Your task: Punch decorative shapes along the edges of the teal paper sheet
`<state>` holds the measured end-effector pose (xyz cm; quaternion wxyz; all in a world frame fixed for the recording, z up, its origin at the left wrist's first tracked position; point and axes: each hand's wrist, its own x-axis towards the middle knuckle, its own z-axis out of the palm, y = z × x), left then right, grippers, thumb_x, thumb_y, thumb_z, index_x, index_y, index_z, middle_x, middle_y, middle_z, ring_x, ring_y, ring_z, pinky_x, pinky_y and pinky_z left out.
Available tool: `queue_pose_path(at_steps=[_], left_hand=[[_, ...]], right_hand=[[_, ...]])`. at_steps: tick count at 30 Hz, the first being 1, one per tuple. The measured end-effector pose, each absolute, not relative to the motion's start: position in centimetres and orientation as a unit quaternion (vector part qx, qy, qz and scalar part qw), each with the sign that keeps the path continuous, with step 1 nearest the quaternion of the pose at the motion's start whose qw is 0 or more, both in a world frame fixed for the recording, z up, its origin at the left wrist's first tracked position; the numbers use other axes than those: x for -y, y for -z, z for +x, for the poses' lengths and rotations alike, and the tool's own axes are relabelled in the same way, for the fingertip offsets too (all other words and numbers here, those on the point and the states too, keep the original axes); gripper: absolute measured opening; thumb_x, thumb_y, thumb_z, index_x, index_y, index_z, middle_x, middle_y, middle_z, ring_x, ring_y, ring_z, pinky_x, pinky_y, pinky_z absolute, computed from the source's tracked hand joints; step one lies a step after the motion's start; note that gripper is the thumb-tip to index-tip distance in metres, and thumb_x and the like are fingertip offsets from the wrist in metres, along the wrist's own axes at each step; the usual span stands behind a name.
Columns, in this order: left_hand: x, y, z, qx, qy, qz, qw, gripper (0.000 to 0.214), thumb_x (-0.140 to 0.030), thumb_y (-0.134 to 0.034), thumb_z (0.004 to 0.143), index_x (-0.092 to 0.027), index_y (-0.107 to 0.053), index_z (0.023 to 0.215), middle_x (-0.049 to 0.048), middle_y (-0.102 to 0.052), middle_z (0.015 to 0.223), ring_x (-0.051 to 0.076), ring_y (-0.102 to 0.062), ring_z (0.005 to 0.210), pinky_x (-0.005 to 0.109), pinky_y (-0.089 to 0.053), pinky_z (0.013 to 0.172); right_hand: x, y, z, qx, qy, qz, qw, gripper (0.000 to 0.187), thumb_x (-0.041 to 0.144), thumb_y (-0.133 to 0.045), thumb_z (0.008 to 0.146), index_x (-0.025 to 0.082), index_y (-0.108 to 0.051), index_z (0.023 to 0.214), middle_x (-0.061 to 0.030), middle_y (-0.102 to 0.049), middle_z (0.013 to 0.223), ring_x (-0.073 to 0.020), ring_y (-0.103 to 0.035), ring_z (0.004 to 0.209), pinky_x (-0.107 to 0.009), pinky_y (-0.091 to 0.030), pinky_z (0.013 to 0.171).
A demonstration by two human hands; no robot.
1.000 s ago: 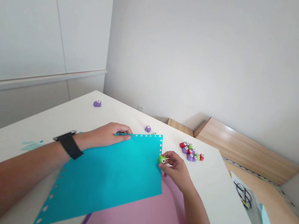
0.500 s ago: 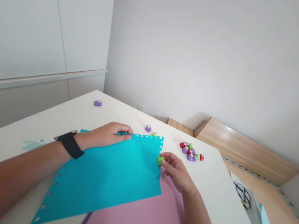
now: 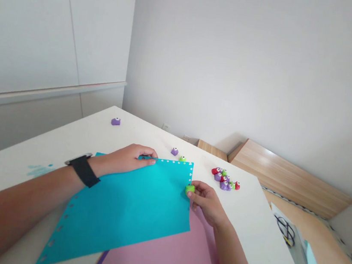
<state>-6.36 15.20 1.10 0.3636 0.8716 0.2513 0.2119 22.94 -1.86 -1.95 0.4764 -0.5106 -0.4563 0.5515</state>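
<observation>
White table [image 3: 234, 230]: R hand [image 3: 207, 203] clamped on green punch [image 3: 189, 189], L hand [image 3: 132, 156] pinching top edge of teal paper [image 3: 127, 203].

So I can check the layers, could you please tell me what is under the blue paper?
A pink sheet shows below the edge of the blue paper; how far it extends underneath is hidden.

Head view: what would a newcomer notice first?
The turquoise paper sheet dominates the white table, lying over a pink sheet. The right hand holds a green craft punch at its edge, while the left hand grips the top edge. Red, purple and green punches cluster beyond.
</observation>
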Motion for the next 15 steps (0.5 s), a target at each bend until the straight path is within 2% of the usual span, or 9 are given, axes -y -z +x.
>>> queue_pose_path(at_steps=[4, 9, 15], left_hand=[[-15.19, -1.16, -6.37, -0.251, -0.210, 0.871, 0.367, 0.035, -0.050, -0.052, 0.091, -0.022, -0.069, 0.102, 0.0016, -0.073, 0.099, 0.022, -0.065, 0.091, 0.027, -0.046, 0.081], [-15.13, -1.24, -6.42, -0.252, -0.205, 0.873, 0.364, 0.035, -0.050, -0.051, 0.091, -0.022, -0.069, 0.101, 0.0017, -0.073, 0.097, 0.022, -0.065, 0.090, 0.028, -0.047, 0.081], [-15.24, -1.06, -6.40, -0.255, -0.208, 0.871, 0.365, 0.034, -0.050, -0.052, 0.091, -0.022, -0.069, 0.101, 0.0015, -0.073, 0.099, 0.022, -0.065, 0.090, 0.028, -0.047, 0.081]], right_hand=[[1.92, 1.97, 23.00, 0.452, -0.558, -0.511, 0.473, 0.047, 0.038, -0.085, 0.069, 0.022, -0.064, 0.108, 0.0008, -0.065, 0.086, -0.0098, -0.054, 0.060, -0.022, -0.044, 0.047], [1.80, 1.92, 22.86, 0.449, -0.554, -0.526, 0.464, 0.044, 0.040, -0.085, 0.068, 0.019, -0.067, 0.103, -0.0010, -0.066, 0.084, -0.0108, -0.055, 0.061, -0.022, -0.042, 0.049], [1.76, 1.89, 22.60, 0.462, -0.540, -0.516, 0.478, 0.038, 0.035, -0.086, 0.068, 0.019, -0.069, 0.098, -0.0026, -0.070, 0.089, -0.0154, -0.062, 0.079, -0.029, -0.048, 0.073]])
